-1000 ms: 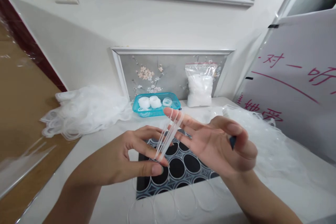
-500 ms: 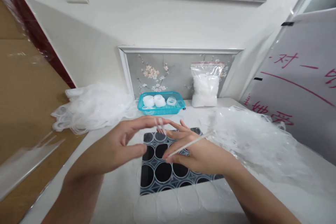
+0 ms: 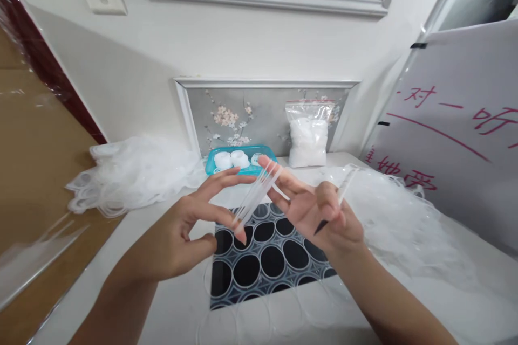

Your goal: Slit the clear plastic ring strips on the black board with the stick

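Several translucent white bands (image 3: 258, 195) are stretched at a slant between my two hands. They loop round a forefinger of my left hand (image 3: 184, 229), whose thumb and other fingers are spread apart. At the upper end they go round a fingertip of my right hand (image 3: 303, 202), turned partly palm up. A slim white stick (image 3: 346, 186) with a dark pointed tip is pinched between that hand's thumb and finger. Below the hands lies a dark sheet (image 3: 272, 261) patterned with black ovals, and several thin clear rings (image 3: 288, 315) lie over its front edge.
Behind the hands, a blue tray (image 3: 208, 166) holds coils of white bands. A zip bag (image 3: 308, 140) of white material leans on the wall. Heaps of clear rings lie left (image 3: 133, 175) and right (image 3: 388, 215). A board with red writing (image 3: 453, 135) stands at right.
My right hand has turned palm up and moved right, its fingertip drawing the bands out from the left fingers. The stick has swung with it. The view has shifted slightly.
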Available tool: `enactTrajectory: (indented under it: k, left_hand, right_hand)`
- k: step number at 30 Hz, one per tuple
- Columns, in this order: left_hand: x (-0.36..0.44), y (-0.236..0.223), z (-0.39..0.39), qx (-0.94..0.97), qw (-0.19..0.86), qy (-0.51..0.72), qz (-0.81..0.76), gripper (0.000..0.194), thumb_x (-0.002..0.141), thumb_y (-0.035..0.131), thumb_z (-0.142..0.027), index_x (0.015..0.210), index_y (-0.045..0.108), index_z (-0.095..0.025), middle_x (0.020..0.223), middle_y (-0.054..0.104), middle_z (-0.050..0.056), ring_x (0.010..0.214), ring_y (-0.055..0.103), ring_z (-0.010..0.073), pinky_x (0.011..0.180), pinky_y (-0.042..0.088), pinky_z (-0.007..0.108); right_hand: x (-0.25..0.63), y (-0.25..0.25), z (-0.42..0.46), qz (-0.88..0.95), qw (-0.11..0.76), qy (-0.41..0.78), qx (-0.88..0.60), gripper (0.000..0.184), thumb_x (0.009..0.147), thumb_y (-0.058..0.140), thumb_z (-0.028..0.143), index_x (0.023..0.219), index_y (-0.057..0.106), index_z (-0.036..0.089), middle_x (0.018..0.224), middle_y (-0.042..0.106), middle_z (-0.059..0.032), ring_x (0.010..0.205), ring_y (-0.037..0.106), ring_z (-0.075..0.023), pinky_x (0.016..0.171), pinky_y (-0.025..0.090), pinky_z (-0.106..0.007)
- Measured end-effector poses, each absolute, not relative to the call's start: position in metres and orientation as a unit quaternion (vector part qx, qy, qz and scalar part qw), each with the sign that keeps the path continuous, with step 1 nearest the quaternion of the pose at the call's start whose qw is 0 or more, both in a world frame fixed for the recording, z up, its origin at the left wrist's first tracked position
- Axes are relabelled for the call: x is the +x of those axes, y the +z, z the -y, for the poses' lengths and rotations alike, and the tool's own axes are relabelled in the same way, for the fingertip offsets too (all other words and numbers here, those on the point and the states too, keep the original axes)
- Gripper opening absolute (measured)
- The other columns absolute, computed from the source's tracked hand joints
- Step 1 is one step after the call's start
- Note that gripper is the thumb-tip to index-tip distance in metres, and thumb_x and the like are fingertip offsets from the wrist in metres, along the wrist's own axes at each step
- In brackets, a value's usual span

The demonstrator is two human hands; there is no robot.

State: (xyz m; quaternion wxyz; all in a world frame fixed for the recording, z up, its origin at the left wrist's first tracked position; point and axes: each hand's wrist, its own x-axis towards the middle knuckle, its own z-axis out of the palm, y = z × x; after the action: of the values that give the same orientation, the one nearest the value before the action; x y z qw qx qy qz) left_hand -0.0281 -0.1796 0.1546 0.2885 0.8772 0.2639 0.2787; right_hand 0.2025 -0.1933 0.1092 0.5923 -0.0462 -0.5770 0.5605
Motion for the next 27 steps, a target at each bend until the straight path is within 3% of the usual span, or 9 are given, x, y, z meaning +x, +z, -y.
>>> enactTrajectory:
  k: [8, 10, 12, 14, 17, 21, 27]
  left_hand:
    - [-0.031, 0.157, 0.183, 0.884, 0.274, 0.284, -0.25, 0.032, 0.075, 0.057, -0.011, 0.08, 0.077, -0.036, 0.141, 0.052, -0.006, 0.139, 0.034, 0.0307, 0.116, 0.022, 0.057]
    - [-0.031, 0.156, 0.185, 0.888, 0.271, 0.284, -0.241, 0.034, 0.077, 0.055, -0.01, 0.081, 0.076, -0.036, 0.134, 0.056, -0.003, 0.133, 0.042, 0.0291, 0.112, 0.033, 0.052]
    - [-0.031, 0.156, 0.186, 0.89, 0.273, 0.28, -0.235, 0.035, 0.079, 0.053, -0.009, 0.083, 0.076, -0.036, 0.121, 0.061, 0.001, 0.122, 0.051, 0.0265, 0.1, 0.046, 0.044]
    - [-0.032, 0.156, 0.188, 0.89, 0.27, 0.284, -0.232, 0.034, 0.078, 0.054, -0.009, 0.083, 0.076, -0.035, 0.108, 0.062, 0.003, 0.108, 0.056, 0.024, 0.087, 0.052, 0.037]
    - [-0.033, 0.155, 0.191, 0.884, 0.264, 0.311, -0.228, 0.032, 0.077, 0.056, -0.01, 0.08, 0.076, -0.035, 0.099, 0.058, 0.004, 0.092, 0.056, 0.0213, 0.078, 0.051, 0.035]
    - [-0.027, 0.152, 0.193, 0.85, 0.306, 0.37, -0.216, 0.029, 0.078, 0.058, -0.016, 0.082, 0.078, -0.037, 0.096, 0.059, 0.005, 0.09, 0.054, 0.0222, 0.079, 0.049, 0.039]
    - [-0.017, 0.145, 0.184, 0.823, 0.381, 0.39, -0.157, 0.05, 0.075, 0.058, -0.013, 0.112, 0.07, -0.044, 0.1, 0.069, 0.001, 0.093, 0.059, 0.0236, 0.085, 0.049, 0.045]
  right_hand:
    - [0.202, 0.112, 0.201, 0.584, 0.591, 0.551, -0.069, 0.022, 0.07, 0.076, 0.054, 0.059, 0.067, 0.037, 0.125, 0.065, 0.0079, 0.143, 0.031, -0.0235, 0.117, 0.019, -0.056]
    - [0.201, 0.113, 0.202, 0.591, 0.593, 0.544, -0.061, 0.019, 0.07, 0.076, 0.052, 0.06, 0.068, 0.038, 0.118, 0.069, 0.0067, 0.142, 0.033, -0.0239, 0.117, 0.017, -0.056]
    - [0.201, 0.114, 0.203, 0.598, 0.593, 0.536, -0.058, 0.017, 0.071, 0.075, 0.052, 0.062, 0.069, 0.039, 0.11, 0.072, 0.0041, 0.141, 0.035, -0.0246, 0.118, 0.015, -0.056]
    - [0.202, 0.114, 0.202, 0.601, 0.592, 0.534, -0.063, 0.017, 0.071, 0.075, 0.052, 0.063, 0.069, 0.038, 0.108, 0.073, 0.0023, 0.141, 0.035, -0.0259, 0.118, 0.014, -0.058]
    - [0.203, 0.113, 0.201, 0.608, 0.589, 0.529, -0.064, 0.014, 0.072, 0.076, 0.05, 0.067, 0.071, 0.038, 0.115, 0.07, 0.0028, 0.143, 0.031, -0.0267, 0.117, 0.014, -0.06]
    - [0.205, 0.11, 0.199, 0.636, 0.562, 0.516, -0.118, 0.006, 0.076, 0.076, 0.042, 0.08, 0.076, 0.038, 0.127, 0.065, 0.0036, 0.141, 0.035, -0.0266, 0.119, 0.013, -0.057]
    - [0.203, 0.108, 0.193, 0.641, 0.514, 0.537, -0.191, 0.009, 0.081, 0.073, 0.039, 0.088, 0.076, 0.036, 0.098, 0.076, 0.0, 0.133, 0.048, -0.0248, 0.121, 0.011, -0.055]
